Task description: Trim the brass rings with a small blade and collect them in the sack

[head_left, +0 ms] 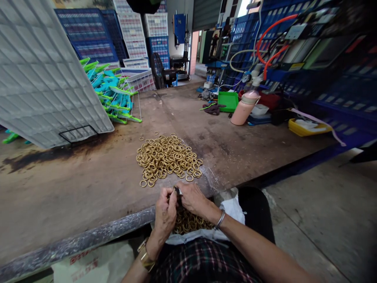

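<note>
Just past the table's front edge, my left hand (165, 211) and my right hand (193, 199) meet, fingers closed. Between their fingertips is a small dark piece (177, 190), beside what looks like the edge of a brass-coloured ring; the fingers hide most of both. On the table in front of them lies a loose heap of brass-coloured rings (167, 155), with a few strays around it. Below my hands, an open white sack (234, 208) on my lap holds many more such rings (191, 222), partly covered by my right wrist.
At the left a grey ribbed panel (44, 74) leans over the wooden table (97, 181), before green and blue plastic pieces (114, 92). Farther right are a green tray (228, 101), a pink bottle (245, 108), a yellow tray (308, 127) and a machine with orange hoses (266, 65). Stacked crates (131, 33) stand behind.
</note>
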A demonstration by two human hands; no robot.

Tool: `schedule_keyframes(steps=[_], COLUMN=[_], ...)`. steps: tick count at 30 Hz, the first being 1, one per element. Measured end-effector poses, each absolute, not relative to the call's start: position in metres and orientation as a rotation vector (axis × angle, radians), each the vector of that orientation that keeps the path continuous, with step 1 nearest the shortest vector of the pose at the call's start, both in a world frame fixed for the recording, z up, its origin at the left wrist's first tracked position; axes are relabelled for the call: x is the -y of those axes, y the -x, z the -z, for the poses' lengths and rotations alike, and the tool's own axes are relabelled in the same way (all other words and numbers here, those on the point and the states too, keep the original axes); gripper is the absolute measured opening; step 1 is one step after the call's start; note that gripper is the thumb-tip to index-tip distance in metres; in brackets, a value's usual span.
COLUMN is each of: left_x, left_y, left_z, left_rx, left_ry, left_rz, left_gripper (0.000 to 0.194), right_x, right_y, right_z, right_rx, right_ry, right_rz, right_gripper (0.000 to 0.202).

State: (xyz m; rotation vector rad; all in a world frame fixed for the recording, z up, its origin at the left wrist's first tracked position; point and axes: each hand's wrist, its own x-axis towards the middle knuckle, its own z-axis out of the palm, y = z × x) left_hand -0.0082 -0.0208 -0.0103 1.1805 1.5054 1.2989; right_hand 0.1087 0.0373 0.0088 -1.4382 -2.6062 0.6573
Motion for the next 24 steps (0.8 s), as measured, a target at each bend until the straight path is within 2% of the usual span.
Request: schedule_keyframes(steps=[5,10,24], left_x=[0.030,0.023,0.023], left_y=[-0.001,0.002,0.003], left_z=[-0.013,-0.021,-0.009], left_rx=[-1.303,-1.092,-1.311], left_ry=[-1.079,-0.700,-0.932], left_rz=[-1.282,-1.278,-1.263], left_gripper=[0.026,0.029,0.034], right_x=[-0.041,-0.039,-0.023], right_y=[-0.112,-0.121,-0.120], right_z=[-0.012,-0.005,-0.012], right_rx=[2.620,2.432,2.516], right_ry=[1.412,1.558,1.356], right_rz=[-0.738,-0.592,-0.652], right_gripper=[0.020,0.024,0.026])
